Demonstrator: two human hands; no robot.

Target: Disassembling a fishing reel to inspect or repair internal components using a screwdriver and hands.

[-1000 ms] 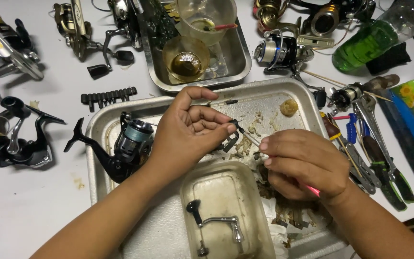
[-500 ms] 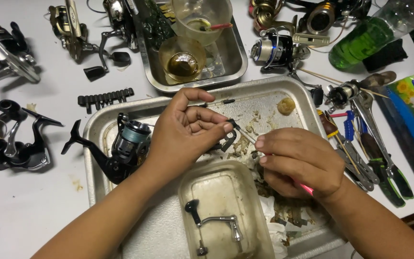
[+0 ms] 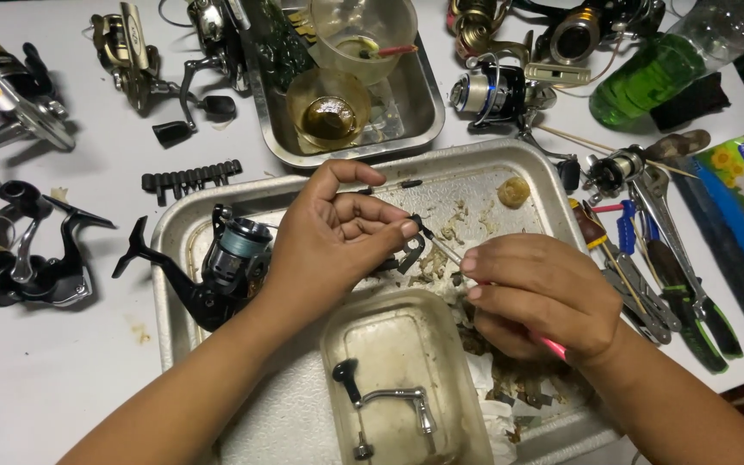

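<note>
**Reel parts worked over a metal tray on a cluttered white table**

A white table (image 3: 62, 387) is crowded with fishing reels and tools. At its middle sits a large metal tray (image 3: 170, 284), soiled with crumbs and grime. A dark spinning reel (image 3: 217, 271) lies at the tray's left end, and a clear plastic tub (image 3: 406, 379) holding a crank handle (image 3: 385, 400) rests at its near edge. A smaller steel pan (image 3: 424, 103) behind holds two plastic cups. The left hand (image 3: 329, 245) hovers over the tray, fingers curled, fingertips pinching a small dark part (image 3: 411, 251). The right hand (image 3: 540, 297), just beside it, grips a thin pink-handled tool (image 3: 553, 347), fingers pressed together, its tip meeting the part.
</note>
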